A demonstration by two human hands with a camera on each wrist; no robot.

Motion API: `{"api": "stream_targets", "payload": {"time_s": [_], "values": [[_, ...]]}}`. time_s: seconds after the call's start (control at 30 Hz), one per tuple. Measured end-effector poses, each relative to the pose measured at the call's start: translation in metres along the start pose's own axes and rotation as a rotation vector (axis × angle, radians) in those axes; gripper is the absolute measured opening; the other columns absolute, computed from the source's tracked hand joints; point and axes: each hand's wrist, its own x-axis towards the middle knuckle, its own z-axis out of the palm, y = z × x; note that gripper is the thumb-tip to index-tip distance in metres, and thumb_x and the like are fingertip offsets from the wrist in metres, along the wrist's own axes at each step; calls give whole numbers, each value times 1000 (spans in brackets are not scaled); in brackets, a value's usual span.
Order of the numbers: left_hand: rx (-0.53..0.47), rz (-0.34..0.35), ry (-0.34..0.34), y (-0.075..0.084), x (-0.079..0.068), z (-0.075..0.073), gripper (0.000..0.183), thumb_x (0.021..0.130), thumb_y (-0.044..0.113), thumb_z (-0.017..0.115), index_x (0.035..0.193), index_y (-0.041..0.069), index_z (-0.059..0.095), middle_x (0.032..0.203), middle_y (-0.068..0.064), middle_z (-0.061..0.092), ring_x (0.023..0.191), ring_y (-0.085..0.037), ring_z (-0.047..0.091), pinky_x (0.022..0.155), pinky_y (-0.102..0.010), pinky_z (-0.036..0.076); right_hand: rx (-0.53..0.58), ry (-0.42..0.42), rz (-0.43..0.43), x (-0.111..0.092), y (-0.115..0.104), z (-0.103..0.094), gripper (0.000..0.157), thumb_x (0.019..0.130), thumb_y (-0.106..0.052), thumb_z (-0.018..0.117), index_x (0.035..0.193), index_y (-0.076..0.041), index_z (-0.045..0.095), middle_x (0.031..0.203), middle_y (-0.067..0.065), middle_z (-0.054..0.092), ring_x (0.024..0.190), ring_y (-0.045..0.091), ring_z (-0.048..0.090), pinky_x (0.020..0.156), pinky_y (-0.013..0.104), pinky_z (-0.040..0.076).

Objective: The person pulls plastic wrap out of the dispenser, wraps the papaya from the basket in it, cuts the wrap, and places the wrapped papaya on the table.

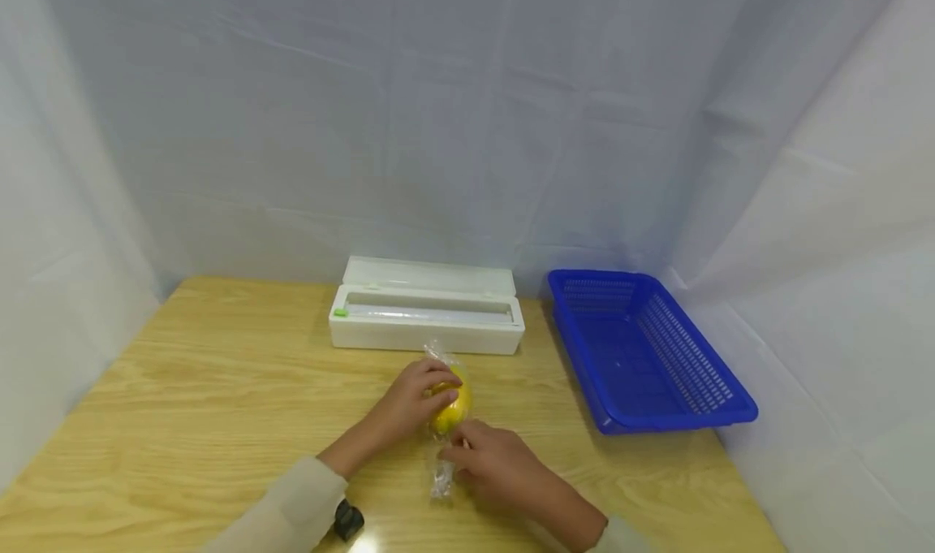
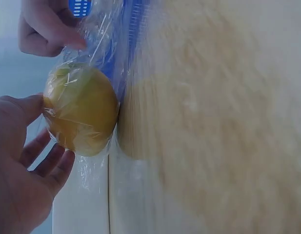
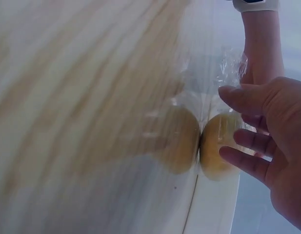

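Left hand: the left hand lies over the far-left side of the lemon, fingers curled loosely onto its wrapped skin; in the left wrist view the palm sits open beside the fruit with fingertips just under it.
Right hand: the right hand is at the near end, fingertips pinching the twisted tail of cling film just beside the lemon.
Lemon: yellow, wrapped in clear film, resting on the wooden table at its middle, in front of the dispenser.
Long axis: runs roughly from the person toward the far wall, tilted slightly right at the far end; one film tail sticks up at the far end, the other trails toward the person.
Film: tight and creased over the fruit, loose and crumpled at both ends.
Dispenser: a white cling film box, lid raised, lies crosswise behind the lemon, near but apart.
Basket: a blue slotted basket stands at the right, well apart from the hands.
Surround: white cloth hangs behind and at both sides.
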Motion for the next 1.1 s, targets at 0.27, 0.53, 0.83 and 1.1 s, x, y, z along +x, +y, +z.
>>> {"api": "stream_targets", "payload": {"time_s": [0.27, 0.53, 0.83, 1.1], "values": [[-3, 9, 4, 0, 1, 1, 17, 93, 22, 64, 106, 15, 71, 113, 3, 58, 110, -19, 52, 92, -43, 46, 80, 59, 131, -1, 3, -2, 9, 95, -31, 60, 99, -27, 67, 101, -12, 53, 86, 2, 52, 62, 13, 43], [-91, -16, -6, -6, 2, 4, 17, 93, 23, 64, 105, 15, 71, 111, 5, 58, 109, -18, 52, 91, -43, 47, 299, 143, 303, 7, 10, 0, 15, 98, -32, 54, 100, -21, 65, 111, -8, 54, 86, 1, 56, 69, 13, 48], [-157, -54, 12, -3, 5, 1, 11, 89, 17, 68, 96, 9, 73, 98, 3, 58, 99, -18, 54, 86, -44, 51, 429, 291, 456, 19, 16, 4, 6, 95, -24, 61, 97, -19, 62, 95, -11, 59, 79, 1, 56, 63, 16, 50], [-131, -108, 24, -3, 3, -2, 11, 88, 13, 68, 97, 14, 74, 101, 5, 62, 99, -17, 54, 86, -40, 50, 641, 318, 693, 29, 17, 16, 12, 95, -32, 59, 98, -22, 63, 88, -11, 58, 79, 5, 56, 65, 21, 50]]}}
